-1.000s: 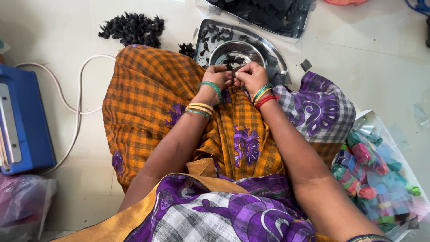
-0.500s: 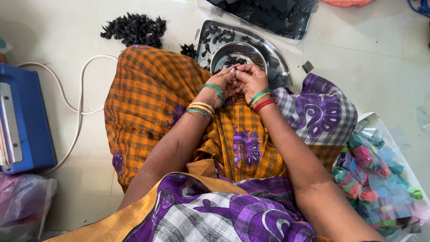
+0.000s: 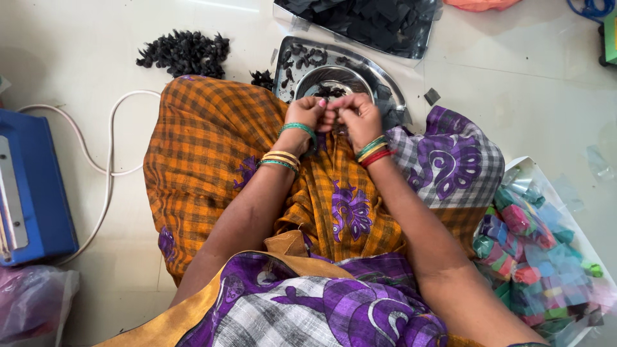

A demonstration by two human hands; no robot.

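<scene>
My left hand (image 3: 307, 114) and right hand (image 3: 357, 117) touching, fingers pinched on something tiny I cannot make out, over the bowl (image 3: 334, 80), black bits (image 3: 183, 53) near.

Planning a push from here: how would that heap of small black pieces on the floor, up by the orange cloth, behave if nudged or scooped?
The heap of black pieces looks loose and unbound, so a push would likely scatter it over the smooth floor. The pieces seem small and light; strays already lie apart. Scooping probably beats pinching.
</scene>
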